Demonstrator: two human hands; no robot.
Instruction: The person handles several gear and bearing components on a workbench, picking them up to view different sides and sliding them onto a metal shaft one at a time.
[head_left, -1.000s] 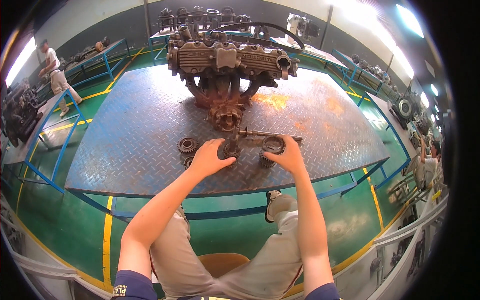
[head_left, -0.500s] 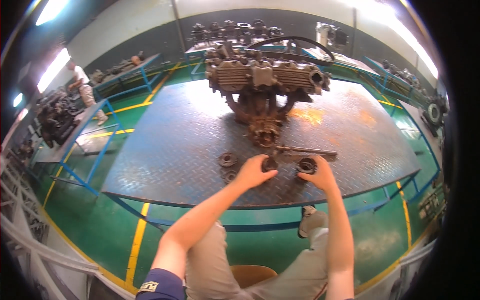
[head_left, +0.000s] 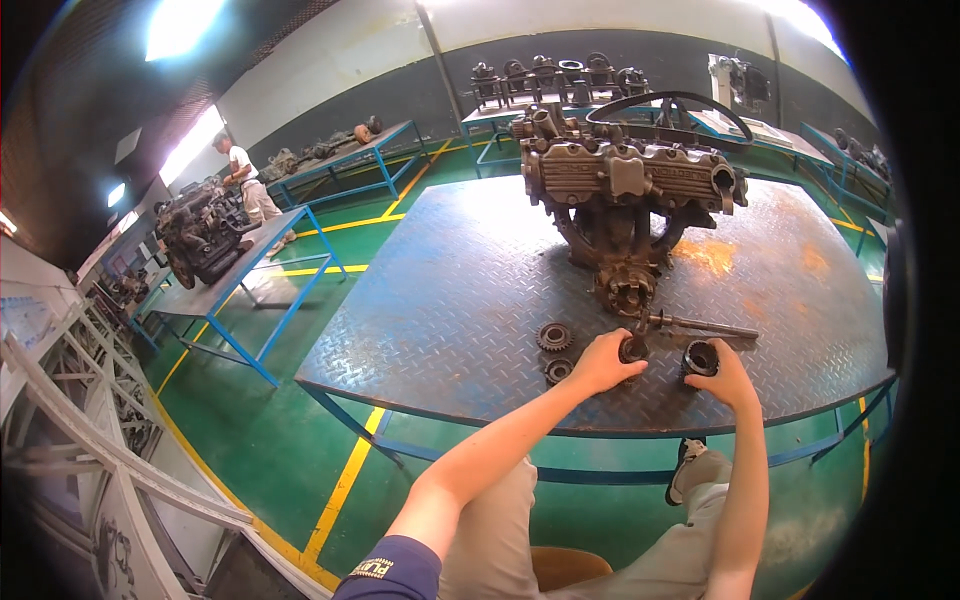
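Note:
My left hand (head_left: pixel 604 364) is closed round a small dark gear-like metal part (head_left: pixel 632 349), mostly covered by my fingers. My right hand (head_left: pixel 731 378) grips a dark hollow metal sleeve (head_left: pixel 700 356), its round opening facing up. Both parts are at the metal table's near side. Two toothed gears, an upper one (head_left: pixel 554 337) and a lower one (head_left: pixel 558 371), lie left of my left hand. Beyond my hands a metal shaft (head_left: pixel 708 327) lies crosswise.
A large engine assembly (head_left: pixel 630 180) stands on the blue tread-plate table (head_left: pixel 440 300), with a black belt (head_left: pixel 690 97) arching above it. At left another engine (head_left: pixel 205 230) rests on a blue-framed table, and a person (head_left: pixel 250 183) stands beyond it. More parts line the back tables.
The whole view has swung left, so the table, engine and my hands appear farther right. My hands keep their hold on the same two parts, with little movement relative to the table.

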